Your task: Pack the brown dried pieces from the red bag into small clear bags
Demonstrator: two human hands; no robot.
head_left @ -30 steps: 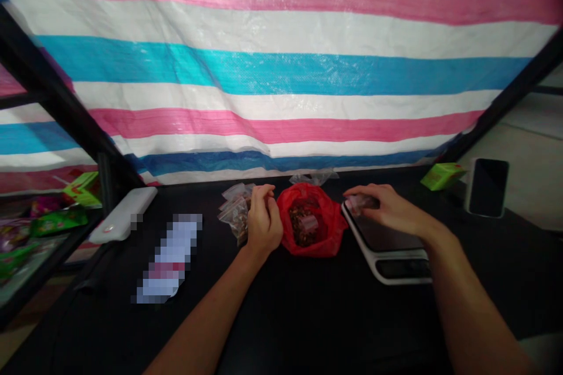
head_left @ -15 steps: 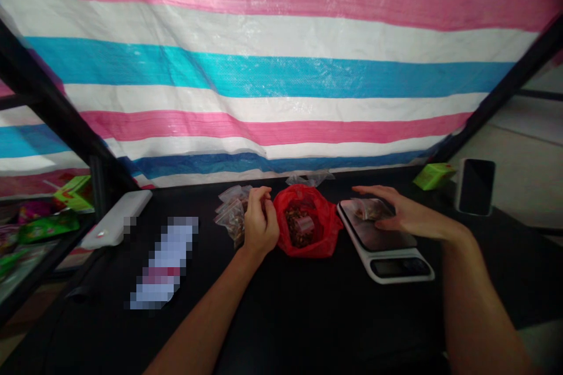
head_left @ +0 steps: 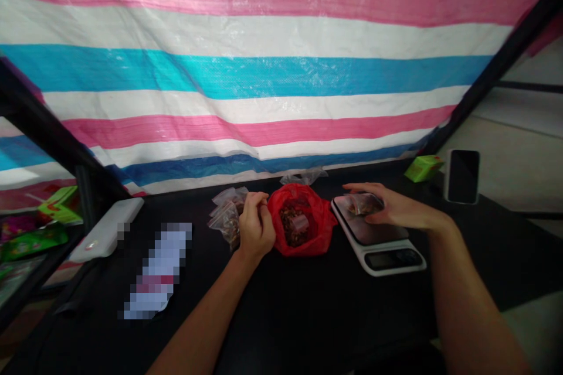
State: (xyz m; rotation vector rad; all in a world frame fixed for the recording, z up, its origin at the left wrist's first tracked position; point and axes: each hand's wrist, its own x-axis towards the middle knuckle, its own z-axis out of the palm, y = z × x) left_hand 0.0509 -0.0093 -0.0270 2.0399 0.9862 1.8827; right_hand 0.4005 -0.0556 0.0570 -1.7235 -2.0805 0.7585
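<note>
My right hand (head_left: 396, 209) curls round a small clear packet (head_left: 360, 204) of brown bits that rests on the plate of a white kitchen scale (head_left: 378, 237). My left hand (head_left: 255, 224) is closed in a loose fist between a pile of small filled clear bags (head_left: 226, 215) and a red plastic bag (head_left: 301, 220). The red bag lies open, with brown bits and a small clear cup inside. What the left fingers pinch, if anything, is hidden.
The black table (head_left: 285, 310) backs onto a pink, white and blue striped tarp (head_left: 264, 70). A white flat device (head_left: 108, 228) and a blurred packet (head_left: 156, 269) lie at the left. A green box (head_left: 423, 167) and a phone (head_left: 461, 176) stand at the right. Black frame posts flank both sides.
My right hand was spread over the packet on the scale and has now closed round it. My left hand has stayed beside the red bag. The view has shifted slightly.
</note>
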